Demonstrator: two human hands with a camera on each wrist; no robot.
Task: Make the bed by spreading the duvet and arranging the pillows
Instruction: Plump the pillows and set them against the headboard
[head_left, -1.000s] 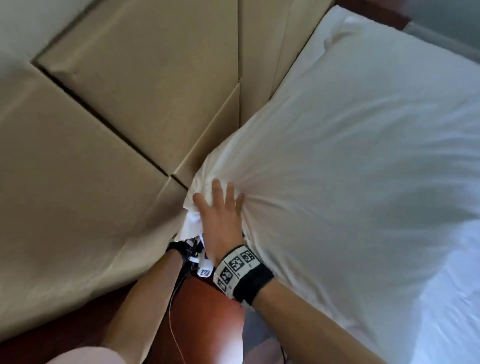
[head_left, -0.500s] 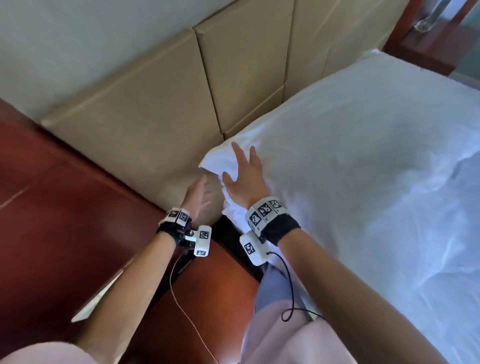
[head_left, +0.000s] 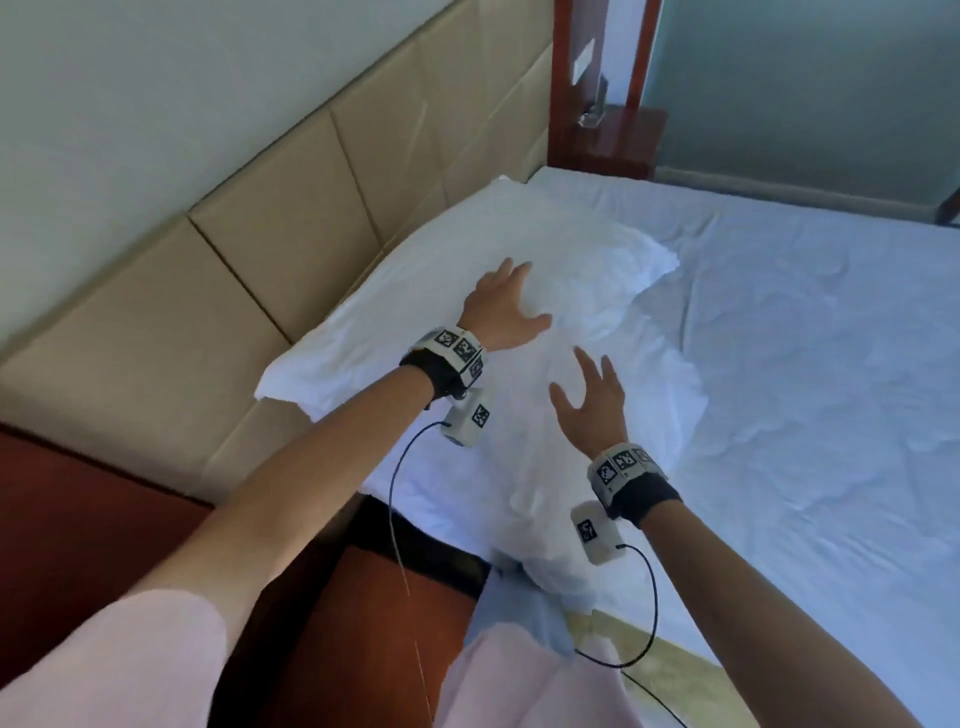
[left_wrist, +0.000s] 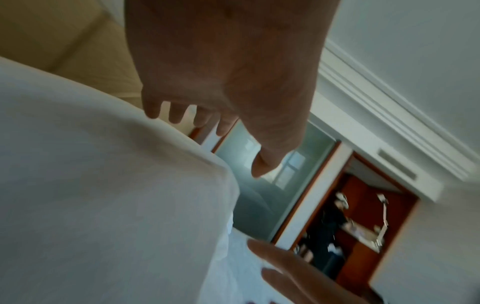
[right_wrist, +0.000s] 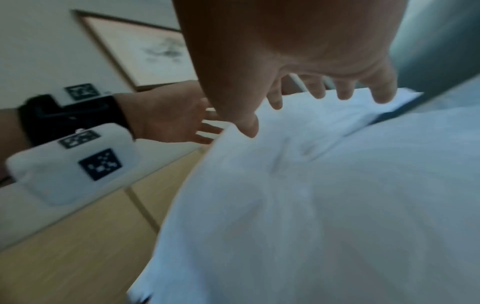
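Note:
A white pillow (head_left: 597, 254) lies along the headboard at the bed's near left corner. My left hand (head_left: 506, 306) rests flat on its top with the fingers straight. The left wrist view shows that hand (left_wrist: 233, 72) just over the pillow (left_wrist: 103, 164). A second rumpled white pillow (head_left: 654, 415) lies beside the first, nearer to me. My right hand (head_left: 589, 402) is spread open over it, holding nothing. Whether it touches the cloth I cannot tell. In the right wrist view the right hand (right_wrist: 298, 51) hangs above white fabric (right_wrist: 337, 205). A wrinkled white duvet (head_left: 805, 389) covers the bed to the right.
A padded beige headboard (head_left: 311, 234) runs along the wall on the left. A red-brown wooden nightstand (head_left: 104, 519) stands at my near left. Another nightstand (head_left: 618, 140) stands at the bed's far side.
Both hands have left the pillow's near corner by the headboard and moved onto the pillows' tops. My head has lifted, so more of the bed shows.

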